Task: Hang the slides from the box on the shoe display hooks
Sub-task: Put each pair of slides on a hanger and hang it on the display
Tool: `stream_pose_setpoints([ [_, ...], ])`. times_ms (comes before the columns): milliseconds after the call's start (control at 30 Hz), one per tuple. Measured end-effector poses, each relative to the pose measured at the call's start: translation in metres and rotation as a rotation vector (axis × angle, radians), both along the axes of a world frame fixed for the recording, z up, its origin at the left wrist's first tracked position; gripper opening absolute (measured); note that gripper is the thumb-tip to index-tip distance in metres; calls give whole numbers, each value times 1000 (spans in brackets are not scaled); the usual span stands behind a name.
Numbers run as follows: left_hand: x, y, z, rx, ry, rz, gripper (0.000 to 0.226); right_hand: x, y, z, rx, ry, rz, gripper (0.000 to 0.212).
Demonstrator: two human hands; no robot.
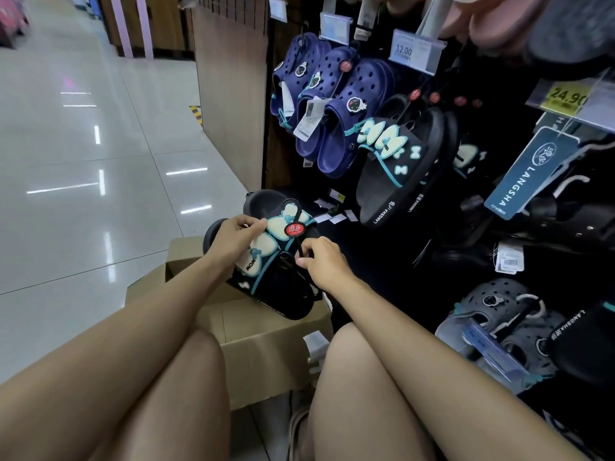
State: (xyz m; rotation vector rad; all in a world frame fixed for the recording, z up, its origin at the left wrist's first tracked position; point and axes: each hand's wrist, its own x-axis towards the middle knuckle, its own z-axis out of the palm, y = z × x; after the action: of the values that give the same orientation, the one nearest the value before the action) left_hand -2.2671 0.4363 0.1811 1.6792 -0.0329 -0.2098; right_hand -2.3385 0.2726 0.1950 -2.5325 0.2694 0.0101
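A pair of black slides (pixel 266 277) with pale bow shapes and teal trim hangs over the open cardboard box (pixel 266 341). My left hand (pixel 233 239) grips the pair at its strap from the left. My right hand (pixel 321 257) pinches the black hanger loop that carries a round red tag (pixel 294 229). Up on the dark display wall, matching black slides (pixel 399 168) hang from a hook.
Navy clogs (pixel 332 104) hang upper left on the rack, grey clogs (pixel 499 324) lower right, pink slides at the top. Price tags (pixel 414 49) and a LANGSHA label (pixel 529 171) stick out. Glossy tile floor (pixel 83 161) lies to the left. My knees frame the box.
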Motion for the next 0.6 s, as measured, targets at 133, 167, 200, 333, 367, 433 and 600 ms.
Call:
stream_pose_setpoints([
  [133,-1,-3,3,-7,-11,-68,11,-3,-10,-1,35,-3,10,18],
  [167,-1,-4,3,-6,-11,-64,10,-4,-12,-1,44,3,24,16],
  [200,-1,-4,3,-9,-4,-57,10,-4,-12,-1,41,11,39,15],
  [333,0,-8,5,-47,49,-54,10,-2,-10,-1,9,3,58,12],
  [367,0,-9,6,-48,57,-67,13,-3,-10,0,13,-6,49,9],
  [433,-2,-10,7,-35,63,-90,18,-3,-11,0,23,-13,31,4],
  [600,-6,-10,10,-10,36,-100,22,1,-9,-4,35,-1,-31,11],
])
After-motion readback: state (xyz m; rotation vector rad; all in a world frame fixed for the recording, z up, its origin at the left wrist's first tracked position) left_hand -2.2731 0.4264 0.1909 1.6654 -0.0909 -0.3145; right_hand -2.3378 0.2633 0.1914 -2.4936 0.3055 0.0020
